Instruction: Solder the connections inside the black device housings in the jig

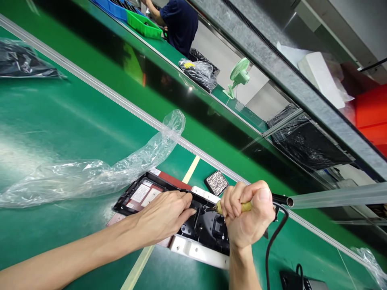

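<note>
A long black plastic housing (pixel 208 229) lies with its inner side up, showing posts, small screws and labels. It rests in a fixture with white blocks (pixel 199 250). My left hand (pixel 169 211) lies over its middle, fingers bent and thumb close to them; what the fingertips hold, if anything, is hidden. My right hand (pixel 246 211) is closed in a fist around a yellow-handled tool (pixel 220 207). The tool's thin metal tip points left into the housing, near my left fingertips. Whether it is a screwdriver or a soldering iron, I cannot tell.
A small square tray of tiny parts (pixel 217 183) sits behind the fixture. Clear plastic wrap (pixel 99 173) lies to the left. A black cable (pixel 269 245) loops at the right, below a black tube (pixel 282 200). Across the green line, a person (pixel 181 24) works near a green basket (pixel 143 25).
</note>
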{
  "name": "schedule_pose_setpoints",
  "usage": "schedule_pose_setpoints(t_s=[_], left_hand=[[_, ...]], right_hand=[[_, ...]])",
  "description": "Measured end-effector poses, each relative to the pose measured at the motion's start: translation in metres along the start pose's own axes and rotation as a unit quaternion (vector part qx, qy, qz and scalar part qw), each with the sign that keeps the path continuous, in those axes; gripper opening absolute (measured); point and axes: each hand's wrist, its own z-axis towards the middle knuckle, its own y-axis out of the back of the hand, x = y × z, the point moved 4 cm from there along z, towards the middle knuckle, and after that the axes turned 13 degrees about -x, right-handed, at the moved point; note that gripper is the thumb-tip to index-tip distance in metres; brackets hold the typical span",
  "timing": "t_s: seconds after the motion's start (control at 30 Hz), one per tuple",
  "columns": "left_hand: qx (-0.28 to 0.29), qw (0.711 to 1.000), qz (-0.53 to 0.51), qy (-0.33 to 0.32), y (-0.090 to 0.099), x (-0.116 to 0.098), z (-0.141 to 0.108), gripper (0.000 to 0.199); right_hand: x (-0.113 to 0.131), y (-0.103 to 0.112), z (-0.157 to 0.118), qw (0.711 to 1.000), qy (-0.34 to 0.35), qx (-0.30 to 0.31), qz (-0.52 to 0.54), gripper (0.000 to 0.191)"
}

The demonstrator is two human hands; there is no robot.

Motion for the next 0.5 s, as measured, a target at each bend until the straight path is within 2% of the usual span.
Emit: schedule_pose_setpoints(t_s=[0.5], left_hand=[[0.004, 1.0, 0.013, 0.003, 0.0007, -0.0007, -0.0003, 0.026]], right_hand=[[0.0016, 0.0046, 0.0026, 1.0, -0.019, -0.003, -0.005, 0.034]])
